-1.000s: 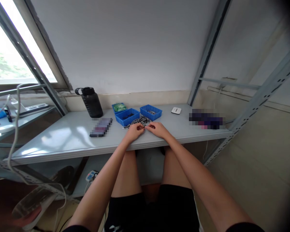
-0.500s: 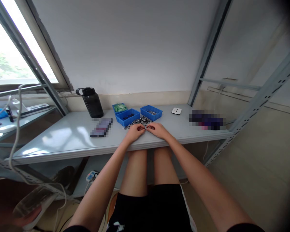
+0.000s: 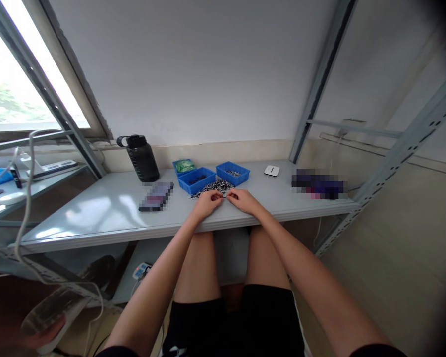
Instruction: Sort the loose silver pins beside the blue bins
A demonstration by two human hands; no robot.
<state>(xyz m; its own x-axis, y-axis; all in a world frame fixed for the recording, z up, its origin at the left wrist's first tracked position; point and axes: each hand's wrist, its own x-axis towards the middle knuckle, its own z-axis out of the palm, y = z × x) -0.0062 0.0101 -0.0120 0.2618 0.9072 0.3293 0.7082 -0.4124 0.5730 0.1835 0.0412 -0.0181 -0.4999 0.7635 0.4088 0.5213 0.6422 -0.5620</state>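
Close together over the front of the table [image 3: 178, 210], both hands are pinched. My left hand [image 3: 209, 202] and my right hand [image 3: 243, 201] hold a small thin metal piece [image 3: 225, 195] between them, one end each. Its exact kind is too small to tell. Just behind the fingertips lies a pile of small silver and dark metal pieces [image 3: 217, 186]. A blue bin [image 3: 197, 188] with dark small parts stands behind my left hand. Another blue bin [image 3: 241, 179], holding some silver pieces, is behind my right hand.
A small blue box with green contents [image 3: 185, 165] stands at the back. On the left are a dark water bottle [image 3: 145, 161] and a blurred phone-like object [image 3: 156, 196]. A white square object [image 3: 271, 171] and a blurred dark item [image 3: 317, 186] lie on the right.
My right hand has shifted slightly right, widening the gap between the fingertips. My knees have moved farther apart beneath the table. The bins and pile look unchanged.
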